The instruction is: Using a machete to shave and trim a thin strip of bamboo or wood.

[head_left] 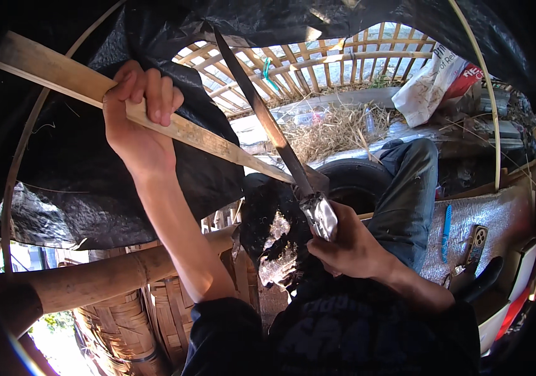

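Note:
My left hand (pixel 139 119) is raised at the left, its fingers wrapped round a long, flat bamboo strip (pixel 49 62). The strip slants from the upper left down to the middle, and its narrow end lies against the base of a blade. That blade belongs to a long machete (pixel 262 113), pointing up and away with its tip near the black sheet. My right hand (pixel 359 244) is closed on its handle (pixel 321 219), which has a shiny silvery wrapping. Below the strip's end, a worn dark cloth (pixel 258 216) with torn pale patches covers part of my lap.
A black plastic sheet (pixel 67 150) hangs at the left and overhead. Beyond are a bamboo lattice (pixel 318 61), dry straw (pixel 324 138) and a white-and-red sack (pixel 421 94). A tire (pixel 349 178) lies beside my bent leg (pixel 409 194). A bamboo pole (pixel 92 285) crosses the lower left; a slim blue object (pixel 446 232) lies right.

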The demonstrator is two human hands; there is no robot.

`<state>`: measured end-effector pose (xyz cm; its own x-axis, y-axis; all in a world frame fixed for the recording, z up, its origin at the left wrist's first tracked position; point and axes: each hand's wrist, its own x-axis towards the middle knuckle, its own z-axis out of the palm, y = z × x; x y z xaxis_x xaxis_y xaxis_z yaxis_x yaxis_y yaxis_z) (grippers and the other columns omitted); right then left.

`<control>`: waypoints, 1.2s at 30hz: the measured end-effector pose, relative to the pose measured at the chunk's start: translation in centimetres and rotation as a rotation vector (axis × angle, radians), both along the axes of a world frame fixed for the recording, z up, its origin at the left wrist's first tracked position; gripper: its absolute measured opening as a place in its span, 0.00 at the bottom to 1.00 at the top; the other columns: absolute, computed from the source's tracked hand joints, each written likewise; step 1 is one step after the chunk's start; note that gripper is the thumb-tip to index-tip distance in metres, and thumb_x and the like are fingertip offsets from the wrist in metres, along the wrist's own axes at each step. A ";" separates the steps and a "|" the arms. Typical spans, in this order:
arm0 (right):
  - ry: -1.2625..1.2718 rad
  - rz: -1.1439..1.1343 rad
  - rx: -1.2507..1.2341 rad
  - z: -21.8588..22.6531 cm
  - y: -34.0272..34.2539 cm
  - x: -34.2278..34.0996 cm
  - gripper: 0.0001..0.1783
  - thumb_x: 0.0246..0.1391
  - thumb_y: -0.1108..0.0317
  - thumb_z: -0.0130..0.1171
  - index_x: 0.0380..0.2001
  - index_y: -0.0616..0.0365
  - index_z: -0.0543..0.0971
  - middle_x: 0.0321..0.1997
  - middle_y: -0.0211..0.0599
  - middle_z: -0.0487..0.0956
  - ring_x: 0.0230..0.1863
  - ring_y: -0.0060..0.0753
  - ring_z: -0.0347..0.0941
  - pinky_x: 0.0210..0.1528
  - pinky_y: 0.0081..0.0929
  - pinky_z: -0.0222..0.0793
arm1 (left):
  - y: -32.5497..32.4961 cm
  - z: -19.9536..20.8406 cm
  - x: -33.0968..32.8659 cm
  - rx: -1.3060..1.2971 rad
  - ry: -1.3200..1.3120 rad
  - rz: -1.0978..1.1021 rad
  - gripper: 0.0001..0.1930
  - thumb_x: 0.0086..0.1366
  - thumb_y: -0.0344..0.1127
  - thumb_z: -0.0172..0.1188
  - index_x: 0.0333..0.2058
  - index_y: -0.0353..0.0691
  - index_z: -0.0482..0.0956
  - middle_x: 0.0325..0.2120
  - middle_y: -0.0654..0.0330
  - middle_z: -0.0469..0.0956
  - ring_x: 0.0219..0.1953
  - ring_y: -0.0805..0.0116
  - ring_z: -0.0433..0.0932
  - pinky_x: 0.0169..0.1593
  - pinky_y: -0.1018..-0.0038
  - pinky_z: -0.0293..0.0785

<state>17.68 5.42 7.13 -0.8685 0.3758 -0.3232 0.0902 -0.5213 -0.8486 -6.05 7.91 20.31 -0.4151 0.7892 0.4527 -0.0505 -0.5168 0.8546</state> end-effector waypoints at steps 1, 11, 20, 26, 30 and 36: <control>0.020 -0.073 0.061 -0.8 -0.3 0.1 0.28 0.48 0.71 0.54 0.50 0.72 0.58 0.19 0.35 0.71 0.12 0.19 0.65 0.14 0.21 0.61 | 0.3 0.0 0.5 -0.078 -0.047 0.119 0.13 0.59 0.34 0.44 0.16 0.46 0.57 0.06 0.69 0.49 0.10 0.80 0.46 0.19 0.82 0.45; 0.098 -0.028 -0.075 2.4 1.5 -0.6 0.14 0.48 0.75 0.52 0.38 0.69 0.64 0.13 0.31 0.68 0.08 0.19 0.62 0.10 0.21 0.58 | -0.5 -0.2 -0.6 -0.125 -0.011 0.167 0.21 0.61 0.37 0.46 0.11 0.49 0.50 0.06 0.71 0.45 0.10 0.81 0.42 0.17 0.81 0.41; 0.045 0.094 -0.061 -0.6 -0.1 -2.6 0.09 0.47 0.79 0.50 0.32 0.67 0.64 0.12 0.30 0.66 0.08 0.20 0.62 0.08 0.21 0.57 | 1.3 -11.2 -0.6 -0.306 -0.026 0.327 0.17 0.59 0.35 0.51 0.15 0.49 0.55 0.10 0.73 0.47 0.11 0.80 0.47 0.17 0.79 0.41; 0.074 -0.081 -0.155 0.5 2.0 0.5 0.09 0.46 0.82 0.49 0.29 0.60 0.61 0.10 0.29 0.62 0.07 0.18 0.59 0.09 0.19 0.56 | -1.7 -11.0 -1.5 -0.190 -0.235 0.296 0.09 0.60 0.32 0.50 0.21 0.43 0.63 0.10 0.72 0.51 0.11 0.83 0.48 0.17 0.82 0.42; 0.082 -0.156 -0.204 0.4 3.0 1.7 0.10 0.46 0.82 0.50 0.28 0.59 0.61 0.10 0.28 0.61 0.07 0.17 0.57 0.09 0.19 0.53 | -2.5 -3.7 -1.6 -0.116 -0.213 0.316 0.21 0.61 0.34 0.45 0.11 0.50 0.50 0.06 0.71 0.46 0.10 0.81 0.43 0.17 0.81 0.42; 0.000 -0.202 -0.165 1.4 3.1 3.6 0.09 0.45 0.81 0.50 0.27 0.58 0.61 0.08 0.27 0.59 0.06 0.17 0.55 0.08 0.19 0.52 | -2.6 -2.4 0.3 -0.098 -0.136 0.316 0.21 0.60 0.35 0.45 0.11 0.50 0.49 0.05 0.71 0.45 0.09 0.81 0.42 0.17 0.81 0.41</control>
